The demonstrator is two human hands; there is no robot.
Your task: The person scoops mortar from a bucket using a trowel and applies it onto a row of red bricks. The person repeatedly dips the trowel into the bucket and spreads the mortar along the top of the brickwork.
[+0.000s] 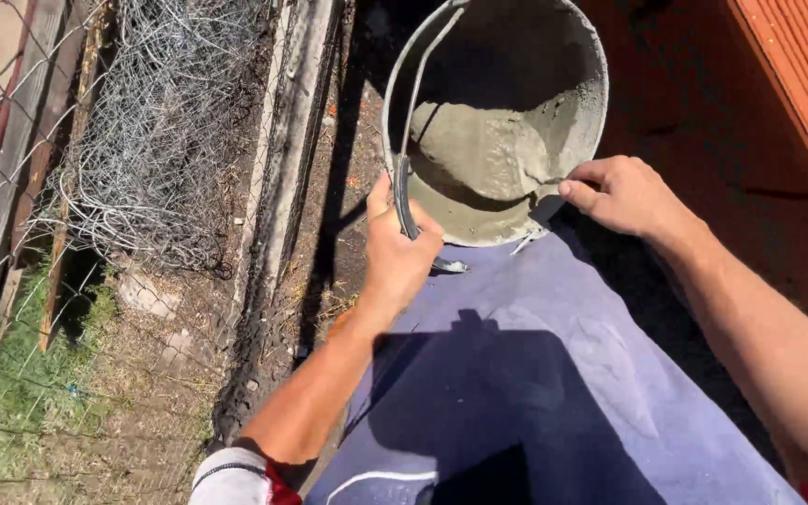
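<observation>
A metal bucket (584,56) holding wet grey mortar (488,150) is tilted toward me, resting against my blue shorts (535,374). My left hand (399,248) grips the bucket's wire handle (407,131) at its dark grip near the rim. My right hand (619,194) is closed on the handle of a trowel (549,178) whose blade is buried in the mortar at the bucket's lower edge.
Crumpled wire mesh (161,131) and a wire fence lie to the left beside weathered wooden boards (287,140). Grass (21,374) shows at lower left. An orange ribbed brick (801,75) sits at upper right on a reddish surface.
</observation>
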